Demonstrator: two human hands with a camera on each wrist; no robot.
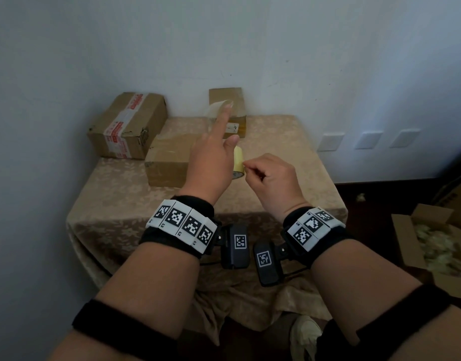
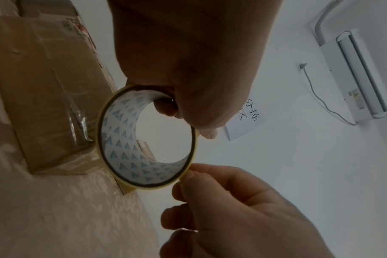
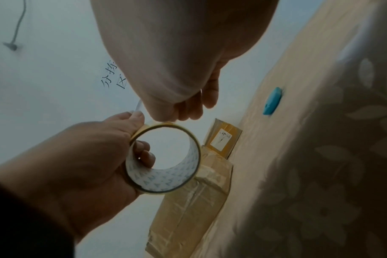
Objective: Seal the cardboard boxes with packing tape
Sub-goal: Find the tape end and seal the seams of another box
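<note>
Holding a yellowish roll of clear packing tape up over the table, the left hand is gripping it with fingers hooked through the patterned cardboard core and the thumb on the outer rim, index finger sticking straight out with a loose clear strip of tape clinging to its tip. The right hand is right beside it, fingers curled in, thumb and forefinger pinching at the roll's edge; can't really tell whether it's got a tape end or just the rim.

Directly under the roll, a flat brown cardboard box is lying on the beige floral tablecloth, shiny tape already running across its top. Behind it a small upright cardboard box is standing against the white wall, and off to the left a bigger cardboard box with red-printed tape is sitting. A little blue plastic cutter is lying further along the cloth, well apart from the boxes. An open carton of packing filler is sitting on the floor to the right.
</note>
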